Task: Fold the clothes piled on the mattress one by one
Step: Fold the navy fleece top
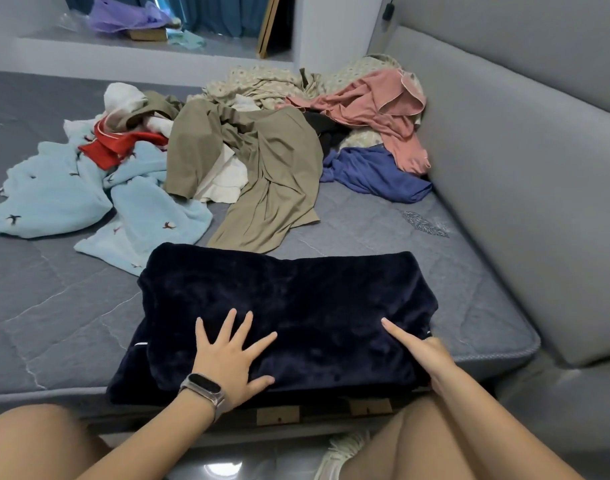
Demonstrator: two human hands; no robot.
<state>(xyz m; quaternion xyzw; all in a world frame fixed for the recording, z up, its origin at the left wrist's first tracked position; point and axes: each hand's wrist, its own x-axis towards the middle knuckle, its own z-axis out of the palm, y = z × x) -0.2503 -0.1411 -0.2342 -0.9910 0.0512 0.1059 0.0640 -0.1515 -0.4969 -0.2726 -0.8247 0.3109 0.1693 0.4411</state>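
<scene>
A dark navy plush garment point(296, 299) lies folded into a rough rectangle at the near edge of the grey mattress point(64, 317). My left hand point(232, 358), with a watch on the wrist, presses flat on its near left part, fingers spread. My right hand point(417, 348) rests on its near right part with straight fingers pointing up and left. Behind it lies the pile: a light blue garment point(71, 195), a red piece point(113, 147), an olive-brown garment point(265, 161), a blue garment point(376, 171) and a pink garment point(379, 109).
A grey padded headboard point(521, 161) runs along the right side of the mattress. A patterned beige cloth point(262, 84) lies at the back of the pile. A ledge at the back left holds purple fabric point(123, 15). My knees are at the bottom of the view.
</scene>
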